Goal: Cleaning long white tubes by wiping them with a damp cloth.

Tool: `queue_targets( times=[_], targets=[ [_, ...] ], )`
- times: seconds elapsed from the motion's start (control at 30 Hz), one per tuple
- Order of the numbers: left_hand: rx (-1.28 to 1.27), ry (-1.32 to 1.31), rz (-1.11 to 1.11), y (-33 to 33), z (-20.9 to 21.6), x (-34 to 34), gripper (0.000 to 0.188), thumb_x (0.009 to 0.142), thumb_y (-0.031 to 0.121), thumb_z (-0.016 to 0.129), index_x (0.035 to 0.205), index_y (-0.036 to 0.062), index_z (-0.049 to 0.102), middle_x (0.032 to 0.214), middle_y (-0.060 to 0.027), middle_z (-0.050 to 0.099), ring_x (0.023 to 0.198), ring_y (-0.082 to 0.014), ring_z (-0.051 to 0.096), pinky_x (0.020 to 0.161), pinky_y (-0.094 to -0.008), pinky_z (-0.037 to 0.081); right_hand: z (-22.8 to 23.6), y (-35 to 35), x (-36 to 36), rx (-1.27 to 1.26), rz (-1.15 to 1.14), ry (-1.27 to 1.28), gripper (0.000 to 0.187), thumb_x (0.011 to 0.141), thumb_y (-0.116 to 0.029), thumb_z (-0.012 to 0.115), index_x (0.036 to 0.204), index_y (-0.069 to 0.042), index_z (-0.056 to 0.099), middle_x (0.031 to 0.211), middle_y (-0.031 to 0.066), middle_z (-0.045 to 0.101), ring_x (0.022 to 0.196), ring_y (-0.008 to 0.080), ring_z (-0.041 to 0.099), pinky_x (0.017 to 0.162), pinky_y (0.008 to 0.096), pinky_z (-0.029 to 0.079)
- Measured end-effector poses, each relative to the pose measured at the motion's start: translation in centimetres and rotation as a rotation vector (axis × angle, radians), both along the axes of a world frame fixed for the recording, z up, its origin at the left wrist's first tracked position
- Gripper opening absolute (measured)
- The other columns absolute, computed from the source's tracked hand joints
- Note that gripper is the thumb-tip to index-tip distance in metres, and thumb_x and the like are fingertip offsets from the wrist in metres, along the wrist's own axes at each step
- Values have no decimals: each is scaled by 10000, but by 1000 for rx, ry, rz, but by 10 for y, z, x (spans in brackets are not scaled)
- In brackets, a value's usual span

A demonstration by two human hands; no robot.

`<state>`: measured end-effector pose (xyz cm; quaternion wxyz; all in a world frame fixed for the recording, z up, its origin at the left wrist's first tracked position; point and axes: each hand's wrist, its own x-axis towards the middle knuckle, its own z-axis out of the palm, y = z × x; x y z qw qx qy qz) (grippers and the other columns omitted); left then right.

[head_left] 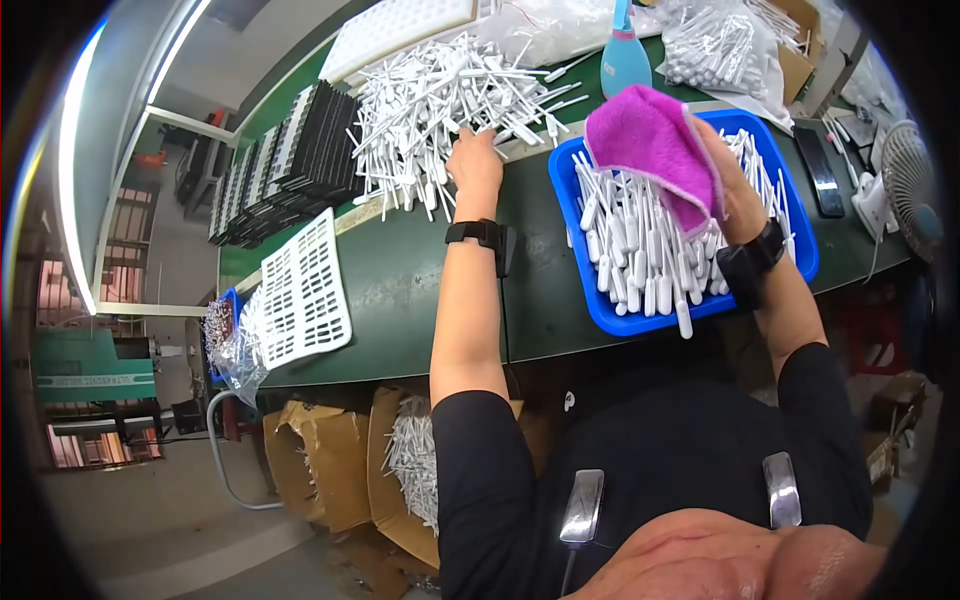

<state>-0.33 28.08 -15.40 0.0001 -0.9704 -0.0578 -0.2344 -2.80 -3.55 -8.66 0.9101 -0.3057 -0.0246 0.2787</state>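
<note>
A large heap of white plastic sticks with thicker rounded ends (pixel 440 95) lies on the green tabletop (pixel 410 300). My left hand (pixel 475 165) reaches to the near edge of this heap, its fingers bent and apart among the sticks; I see nothing held in them. My right hand (pixel 735 190) is closed around a bunched purple cloth (pixel 650 150) with a pale edge. Cloth and hand are over a blue tray (pixel 620 322), hiding part of it. The tray is full of similar white sticks (pixel 635 245), most with their thick ends toward me.
Stacked black racks (pixel 290 160) and a white slotted panel (pixel 305 295) are on the left. A blue spray bottle (pixel 625 62) stands behind the tray, near bagged white sticks (pixel 715 50). A phone (pixel 820 172) and a fan (pixel 912 185) lie rightward. Cardboard boxes (pixel 325 460) are below the table.
</note>
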Motion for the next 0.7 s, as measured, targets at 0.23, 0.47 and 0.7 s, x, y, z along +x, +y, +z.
queue_targets(
  times=[0.23, 0.47, 0.7],
  targets=[
    [-143, -114, -292, -8, 25, -55, 142, 800, 197, 594, 903, 144, 676, 834, -73, 589, 753, -250, 584, 649, -349, 461, -1, 7, -8, 7, -13, 186, 357, 953, -264, 384, 1145, 13, 501, 999, 153, 612, 797, 239, 652, 634, 322, 582],
    [-406, -109, -96, -10, 71, -71, 171, 808, 240, 591, 860, 96, 667, 793, -87, 597, 701, -268, 583, 626, -348, 450, -1, 7, -15, 6, 101, 40, 370, 954, -276, 383, 1152, 17, 491, 1008, 159, 608, 832, 235, 647, 674, 340, 577],
    [-257, 218, -158, -21, 64, -57, 264, 805, 305, 592, 849, 53, 658, 879, -93, 634, 744, -276, 606, 644, -354, 454, -8, 14, -14, -70, 9, 78, 385, 955, -295, 381, 1157, 19, 477, 1024, 158, 600, 820, 232, 649, 666, 330, 579]
  ],
)
